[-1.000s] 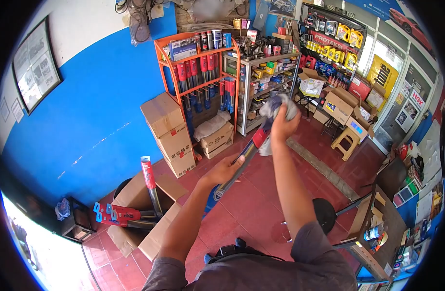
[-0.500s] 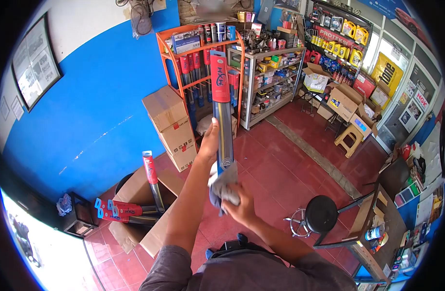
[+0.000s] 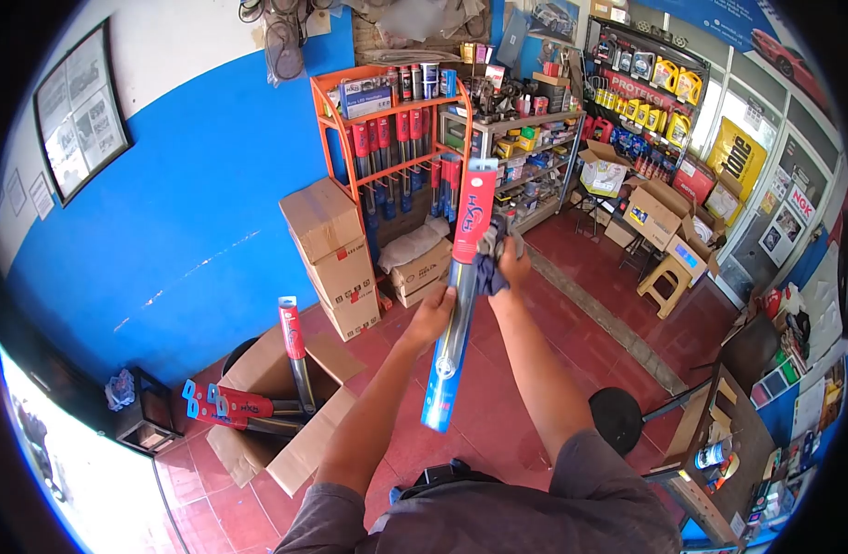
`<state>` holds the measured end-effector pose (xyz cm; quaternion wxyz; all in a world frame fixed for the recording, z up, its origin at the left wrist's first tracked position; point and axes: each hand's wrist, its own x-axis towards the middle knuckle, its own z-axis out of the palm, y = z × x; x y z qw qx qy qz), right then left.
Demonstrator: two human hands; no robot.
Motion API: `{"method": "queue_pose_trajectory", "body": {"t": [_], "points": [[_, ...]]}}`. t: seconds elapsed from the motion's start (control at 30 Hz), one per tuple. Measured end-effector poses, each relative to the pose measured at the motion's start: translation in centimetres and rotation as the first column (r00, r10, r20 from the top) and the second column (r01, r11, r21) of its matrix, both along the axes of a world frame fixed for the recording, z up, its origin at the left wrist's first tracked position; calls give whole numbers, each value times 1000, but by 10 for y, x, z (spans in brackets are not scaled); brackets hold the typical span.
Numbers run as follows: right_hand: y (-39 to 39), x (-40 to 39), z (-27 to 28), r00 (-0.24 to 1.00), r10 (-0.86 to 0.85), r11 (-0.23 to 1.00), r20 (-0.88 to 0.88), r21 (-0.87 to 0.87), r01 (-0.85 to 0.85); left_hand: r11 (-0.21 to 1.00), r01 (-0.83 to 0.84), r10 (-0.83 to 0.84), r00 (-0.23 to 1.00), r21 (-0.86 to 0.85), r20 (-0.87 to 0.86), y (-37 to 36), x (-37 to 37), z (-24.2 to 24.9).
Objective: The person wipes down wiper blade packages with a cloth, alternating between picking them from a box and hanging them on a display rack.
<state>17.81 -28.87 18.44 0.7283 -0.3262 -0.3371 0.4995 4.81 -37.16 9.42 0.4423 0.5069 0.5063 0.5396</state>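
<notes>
Left hand [image 3: 430,319] gripping wiper pack [image 3: 459,305], right hand [image 3: 510,265] pressing cloth [image 3: 490,268]

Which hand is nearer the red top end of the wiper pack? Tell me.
Right. The right hand, with a cloth, is against the wiper pack just below its red top. The left hand grips lower, about the middle.
</notes>
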Motion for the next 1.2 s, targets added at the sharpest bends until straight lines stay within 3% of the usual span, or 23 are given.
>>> {"method": "queue_pose_trajectory", "body": {"t": [0.03, 0.07, 0.1, 0.13, 0.2, 0.27, 0.33, 0.37, 0.4, 0.5, 0.53, 0.6, 0.63, 0.7, 0.73, 0.8, 0.83, 0.87, 0.93, 1.0, 1.07, 1.2], "points": [[17, -1, 3, 1000, 0, 1000, -2, 9, 0, 998, -61, 61, 991, 8, -118, -9, 8, 17], [35, 0, 7, 970, 85, 988, -228, -104, -111, 992, -121, 123, 965, 23, -232, -15, 14, 30], [52, 3, 8, 882, 135, 951, -451, -190, -243, 983, -158, 178, 947, 96, -267, 5, 10, -1], [61, 5, 14, 881, 137, 952, -453, -185, -243, 982, -158, 179, 946, 101, -269, -2, 13, 13], [80, 12, 20, 671, 537, 838, -511, 237, -491, 983, -146, 177, 906, 110, -385, -22, 22, 37], [138, 22, 14, 465, 800, 597, -379, 567, -567, 980, -126, 181, 884, 153, -431, -28, 23, 43], [113, 25, 41, 671, 565, 824, -480, 292, -486, 977, -104, 184, 859, 189, -479, -33, 20, 54], [102, 28, 44, 655, 671, 738, -347, 404, -541, 990, -45, 107, 854, 133, -509, -34, 17, 65], [97, 24, 44, 656, 671, 738, -347, 400, -543, 997, 14, 31, 845, 80, -534, -31, 14, 75], [80, 11, 25, 738, 523, 838, -426, 103, -535, 999, 4, 20, 828, 41, -560, -21, 3, 87], [71, 7, 12, 574, 735, 674, -361, 300, -675, 999, 2, 20, 829, 39, -559, -18, 3, 92], [41, -20, -6, 578, 703, 681, -413, 156, -716, 986, -158, 157, 810, 49, -565, -11, 3, 101], [25, -28, -13, 616, 671, 714, -413, 136, -687, 987, -155, 153, 811, 44, -565, -7, 1, 101], [-27, -37, -8, 752, 541, 829, -377, 89, -552, 943, -257, 332, 667, 213, -667, 0, -2, 94], [-32, -38, -17, 752, 539, 829, -379, 84, -553, 944, -258, 329, 667, 207, -668, 2, -2, 85], [-39, -41, -28, 744, 581, 811, -330, 159, -563, 811, -441, 558, 382, 385, -737, 3, 2, 74], [-46, -46, -30, 791, 518, 849, -325, 88, -520, 788, -476, 603, 466, 391, -647, 3, 3, 73], [-48, -46, -35, 792, 518, 849, -322, 86, -521, 788, -477, 603, 468, 389, -646, 3, 3, 72], [-60, -47, -34, 677, 621, 749, -395, 46, -661, 774, -531, 616, 508, 345, -602, 1, 1, 75], [-74, -51, -53, 688, 579, 748, -438, -50, -662, 765, -568, 638, 599, 305, -483, 11, -11, 74], [-82, -47, -101, 305, 802, 436, -514, 154, -887, 733, -599, 676, 595, 321, -434, 19, -30, 75], [-145, -48, -137, 381, 792, 334, -476, -184, -924, 734, -586, 673, 698, 344, -246, 11, -43, 109]]}}
